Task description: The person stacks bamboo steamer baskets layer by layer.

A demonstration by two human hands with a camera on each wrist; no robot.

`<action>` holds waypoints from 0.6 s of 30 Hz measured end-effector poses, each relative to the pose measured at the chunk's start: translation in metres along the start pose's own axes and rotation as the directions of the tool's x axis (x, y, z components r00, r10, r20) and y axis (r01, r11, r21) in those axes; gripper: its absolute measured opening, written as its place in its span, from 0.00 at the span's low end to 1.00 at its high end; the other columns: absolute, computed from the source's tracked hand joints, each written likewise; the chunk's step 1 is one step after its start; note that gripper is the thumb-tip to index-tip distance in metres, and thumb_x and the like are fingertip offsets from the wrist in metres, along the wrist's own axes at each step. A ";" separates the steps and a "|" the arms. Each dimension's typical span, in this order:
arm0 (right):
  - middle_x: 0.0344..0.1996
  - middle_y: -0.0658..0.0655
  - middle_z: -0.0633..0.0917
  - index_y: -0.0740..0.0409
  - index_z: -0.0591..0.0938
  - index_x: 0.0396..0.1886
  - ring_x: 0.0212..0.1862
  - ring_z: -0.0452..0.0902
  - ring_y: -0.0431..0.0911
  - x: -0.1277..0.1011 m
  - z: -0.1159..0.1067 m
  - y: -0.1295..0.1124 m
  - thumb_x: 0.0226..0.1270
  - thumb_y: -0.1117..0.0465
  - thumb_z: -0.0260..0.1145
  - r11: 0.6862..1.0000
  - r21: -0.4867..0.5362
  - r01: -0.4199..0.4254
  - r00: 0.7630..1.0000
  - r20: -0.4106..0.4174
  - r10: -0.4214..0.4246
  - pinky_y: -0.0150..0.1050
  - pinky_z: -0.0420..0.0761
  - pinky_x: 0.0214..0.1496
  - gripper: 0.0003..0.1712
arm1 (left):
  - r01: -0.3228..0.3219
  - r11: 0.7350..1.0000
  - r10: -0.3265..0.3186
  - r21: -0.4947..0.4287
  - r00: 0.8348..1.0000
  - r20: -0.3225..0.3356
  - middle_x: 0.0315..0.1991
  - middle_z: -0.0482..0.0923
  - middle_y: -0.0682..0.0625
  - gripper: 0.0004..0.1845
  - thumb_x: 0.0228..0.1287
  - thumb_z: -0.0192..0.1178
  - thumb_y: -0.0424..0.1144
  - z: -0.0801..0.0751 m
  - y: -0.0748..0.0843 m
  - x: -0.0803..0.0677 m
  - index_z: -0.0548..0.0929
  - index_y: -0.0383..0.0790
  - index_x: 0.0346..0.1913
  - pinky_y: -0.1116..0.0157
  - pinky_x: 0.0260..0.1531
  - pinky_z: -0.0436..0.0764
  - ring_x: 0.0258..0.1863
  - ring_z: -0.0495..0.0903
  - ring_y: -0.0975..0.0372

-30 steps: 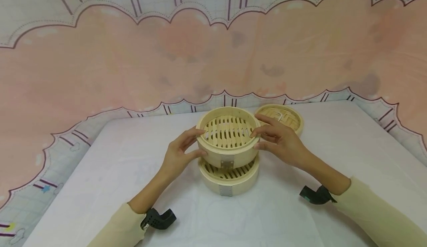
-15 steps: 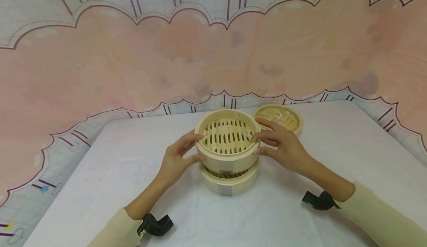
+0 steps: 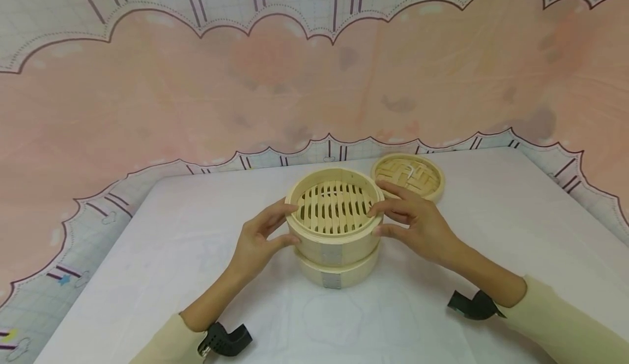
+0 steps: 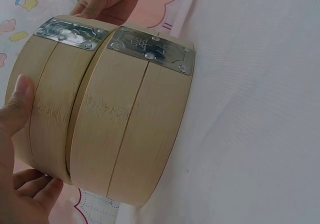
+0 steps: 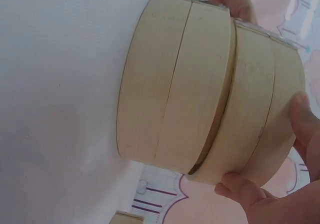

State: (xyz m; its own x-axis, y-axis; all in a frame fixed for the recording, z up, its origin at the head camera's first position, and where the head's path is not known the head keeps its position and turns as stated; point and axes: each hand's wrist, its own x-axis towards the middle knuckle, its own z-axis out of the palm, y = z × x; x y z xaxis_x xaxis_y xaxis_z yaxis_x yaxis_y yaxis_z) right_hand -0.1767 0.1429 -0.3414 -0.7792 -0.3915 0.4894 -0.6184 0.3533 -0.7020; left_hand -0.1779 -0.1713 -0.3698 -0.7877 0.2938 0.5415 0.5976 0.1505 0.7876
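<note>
Two round bamboo steamer baskets stand one over the other at the middle of the table. The upper steamer basket [image 3: 334, 249] has a slatted floor and a metal plate on its front. My left hand [image 3: 260, 236] grips its left side, thumb on the outer wall and fingers at the rim. On the opposite side my right hand [image 3: 417, 219] holds it the same way, fingertips over the rim. Beneath is the lower steamer basket [image 3: 309, 271], its inside hidden. In both wrist views a narrow gap line shows between the upper basket [image 4: 55, 99] and the lower basket [image 5: 170, 84].
A woven bamboo lid [image 3: 408, 173] with a small white loop lies behind my right hand. White cloth covers the table [image 3: 147, 260]. A patterned curtain [image 3: 245, 91] hangs along the table's back edge.
Both hands have lowered the upper basket onto the lower one. The lower basket's slats, seen earlier through the opening, are now covered.
</note>
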 end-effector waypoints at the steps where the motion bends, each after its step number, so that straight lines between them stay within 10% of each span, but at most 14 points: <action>1: 0.67 0.59 0.68 0.51 0.86 0.40 0.65 0.66 0.57 0.000 0.000 0.000 0.51 0.65 0.74 1.000 -0.002 -0.001 1.000 -0.001 0.001 0.33 0.77 0.54 0.14 | -0.003 1.000 0.003 -0.003 1.000 0.001 0.62 0.73 0.42 0.29 0.46 0.71 0.25 0.000 0.000 0.000 0.77 0.32 0.56 0.62 0.62 0.70 0.66 0.66 0.56; 18: 0.67 0.55 0.68 0.49 0.86 0.41 0.66 0.66 0.53 -0.007 0.002 0.001 0.49 0.66 0.76 0.999 -0.036 0.029 1.000 0.008 -0.028 0.32 0.78 0.54 0.18 | -0.037 0.999 0.037 -0.024 0.999 0.004 0.61 0.73 0.38 0.29 0.46 0.71 0.27 0.000 0.001 -0.006 0.77 0.29 0.55 0.61 0.62 0.70 0.65 0.67 0.53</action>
State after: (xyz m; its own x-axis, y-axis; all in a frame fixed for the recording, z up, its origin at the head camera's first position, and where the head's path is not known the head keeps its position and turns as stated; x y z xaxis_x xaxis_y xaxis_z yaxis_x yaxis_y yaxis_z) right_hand -0.1720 0.1442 -0.3463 -0.7605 -0.4082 0.5049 -0.6437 0.3719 -0.6688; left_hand -0.1726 -0.1728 -0.3727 -0.7644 0.3032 0.5689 0.6224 0.1168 0.7740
